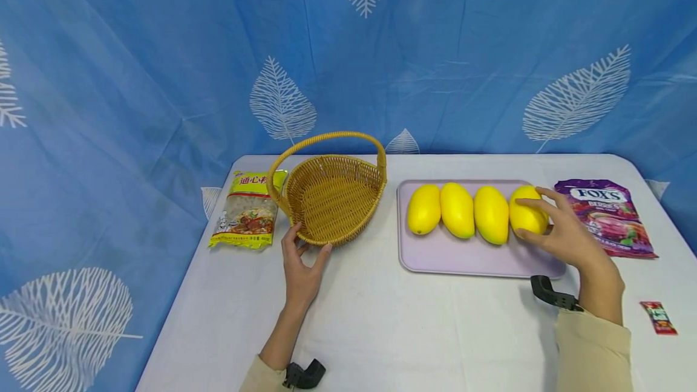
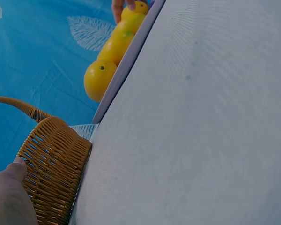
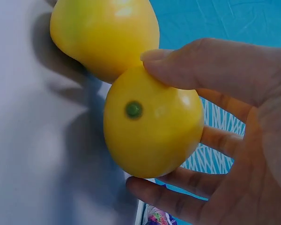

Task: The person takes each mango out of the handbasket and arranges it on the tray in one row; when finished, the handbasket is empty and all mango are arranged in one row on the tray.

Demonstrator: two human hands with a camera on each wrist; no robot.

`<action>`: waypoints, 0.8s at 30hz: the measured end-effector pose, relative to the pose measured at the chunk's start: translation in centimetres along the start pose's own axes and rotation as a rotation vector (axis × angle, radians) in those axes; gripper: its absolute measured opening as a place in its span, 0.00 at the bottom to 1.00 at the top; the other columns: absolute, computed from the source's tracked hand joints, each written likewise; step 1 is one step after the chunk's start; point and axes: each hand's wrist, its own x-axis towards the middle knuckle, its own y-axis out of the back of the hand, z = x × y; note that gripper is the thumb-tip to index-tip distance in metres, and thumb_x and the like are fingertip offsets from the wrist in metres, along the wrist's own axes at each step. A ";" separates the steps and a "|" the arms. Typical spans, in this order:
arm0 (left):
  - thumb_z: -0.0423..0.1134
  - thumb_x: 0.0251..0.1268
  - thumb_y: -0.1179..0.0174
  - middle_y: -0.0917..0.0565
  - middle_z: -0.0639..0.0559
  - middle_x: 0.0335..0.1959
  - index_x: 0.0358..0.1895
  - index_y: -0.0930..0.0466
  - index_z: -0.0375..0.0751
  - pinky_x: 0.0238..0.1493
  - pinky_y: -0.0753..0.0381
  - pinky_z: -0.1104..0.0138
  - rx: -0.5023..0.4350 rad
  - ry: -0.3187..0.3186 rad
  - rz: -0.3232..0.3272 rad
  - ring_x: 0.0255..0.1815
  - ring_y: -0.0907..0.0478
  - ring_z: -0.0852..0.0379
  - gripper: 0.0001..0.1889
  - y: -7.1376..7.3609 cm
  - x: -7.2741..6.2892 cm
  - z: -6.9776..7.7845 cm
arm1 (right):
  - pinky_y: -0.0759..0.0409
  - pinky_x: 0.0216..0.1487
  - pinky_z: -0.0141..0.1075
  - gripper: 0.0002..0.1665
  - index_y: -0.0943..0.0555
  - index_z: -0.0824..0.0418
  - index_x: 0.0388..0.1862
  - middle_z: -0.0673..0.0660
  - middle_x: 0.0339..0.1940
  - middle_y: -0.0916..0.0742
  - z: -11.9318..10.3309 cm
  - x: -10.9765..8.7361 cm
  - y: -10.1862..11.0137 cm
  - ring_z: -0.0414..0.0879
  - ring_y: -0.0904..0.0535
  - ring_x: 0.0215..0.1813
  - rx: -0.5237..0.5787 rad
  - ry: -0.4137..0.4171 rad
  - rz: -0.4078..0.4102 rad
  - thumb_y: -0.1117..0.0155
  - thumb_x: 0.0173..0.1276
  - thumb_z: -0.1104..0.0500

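Several yellow mangoes [image 1: 457, 210] lie side by side on a pale purple tray [image 1: 457, 259]. My right hand [image 1: 563, 235] grips the rightmost mango [image 1: 527, 210] from its right side. In the right wrist view, the thumb lies on top of that mango [image 3: 152, 126] and the fingers curl round its far side; a neighbouring mango [image 3: 107, 33] touches it. To the left stands a wicker basket [image 1: 332, 198] with an arched handle, nothing inside. My left hand [image 1: 302, 277] holds its near edge, thumb against the woven wall [image 2: 56, 173] in the left wrist view.
A yellow-topped food packet [image 1: 247, 213] lies left of the basket. Right of the tray is a purple FOX'S candy bag [image 1: 610, 216], partly behind my right hand. A small red wrapped sweet [image 1: 659, 317] lies near the table's right side. A blue leaf-patterned cloth [image 1: 457, 59] hangs behind.
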 end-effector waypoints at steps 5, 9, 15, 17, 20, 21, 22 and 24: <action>0.35 0.63 0.34 0.39 0.28 0.68 0.71 0.44 0.29 0.60 0.29 0.40 -0.004 -0.001 0.003 0.67 0.38 0.30 0.37 0.0 0.0 0.1 | 0.41 0.57 0.77 0.37 0.30 0.65 0.68 0.73 0.77 0.50 0.1 0.0 -0.1 0.81 0.51 0.69 0.020 0.010 -0.013 0.28 0.61 0.61; 0.35 0.63 0.34 0.39 0.28 0.68 0.70 0.44 0.31 0.60 0.29 0.39 -0.008 -0.005 0.004 0.67 0.38 0.30 0.37 0.0 0.0 0.0 | 0.49 0.59 0.79 0.42 0.35 0.65 0.72 0.72 0.78 0.53 0.1 0.1 -0.2 0.81 0.56 0.71 0.027 -0.004 -0.033 0.28 0.61 0.60; 0.35 0.63 0.34 0.39 0.27 0.68 0.70 0.44 0.29 0.60 0.29 0.39 -0.011 -0.004 0.005 0.68 0.38 0.31 0.37 0.0 0.0 -0.1 | 0.54 0.61 0.79 0.50 0.42 0.64 0.76 0.72 0.79 0.56 0.0 0.1 -0.3 0.80 0.60 0.73 0.019 -0.021 -0.062 0.28 0.60 0.59; 0.35 0.63 0.34 0.39 0.27 0.68 0.70 0.44 0.28 0.60 0.29 0.39 -0.009 -0.007 0.006 0.68 0.38 0.31 0.37 -0.1 0.0 -0.1 | 0.55 0.61 0.79 0.50 0.43 0.63 0.77 0.72 0.79 0.56 0.0 0.1 -0.2 0.79 0.61 0.74 0.017 -0.024 -0.070 0.28 0.60 0.59; 0.34 0.63 0.34 0.39 0.27 0.67 0.70 0.44 0.27 0.60 0.29 0.39 -0.007 -0.016 0.008 0.67 0.38 0.31 0.37 -0.1 0.0 -0.2 | 0.56 0.61 0.79 0.50 0.42 0.62 0.77 0.70 0.80 0.56 0.0 0.1 -0.2 0.79 0.63 0.74 0.014 -0.031 -0.081 0.28 0.60 0.57; 0.34 0.63 0.34 0.39 0.27 0.67 0.70 0.44 0.27 0.60 0.29 0.40 -0.007 -0.018 0.008 0.67 0.38 0.31 0.37 0.0 0.0 -0.1 | 0.56 0.61 0.80 0.50 0.42 0.62 0.77 0.70 0.80 0.57 0.1 0.2 -0.2 0.79 0.63 0.75 0.014 -0.030 -0.083 0.28 0.60 0.57; 0.34 0.63 0.34 0.39 0.27 0.67 0.70 0.44 0.27 0.60 0.29 0.40 -0.008 -0.020 0.009 0.67 0.37 0.30 0.37 0.0 0.0 -0.1 | 0.57 0.61 0.80 0.49 0.42 0.61 0.77 0.69 0.80 0.57 0.1 0.2 -0.2 0.78 0.63 0.75 0.014 -0.029 -0.085 0.28 0.61 0.56; 0.34 0.63 0.34 0.39 0.27 0.67 0.70 0.44 0.27 0.59 0.28 0.40 -0.008 -0.024 0.008 0.67 0.37 0.30 0.37 0.0 0.0 -0.2 | 0.58 0.61 0.80 0.49 0.41 0.61 0.77 0.69 0.80 0.57 0.3 0.2 -0.2 0.78 0.64 0.75 0.013 -0.025 -0.086 0.28 0.61 0.56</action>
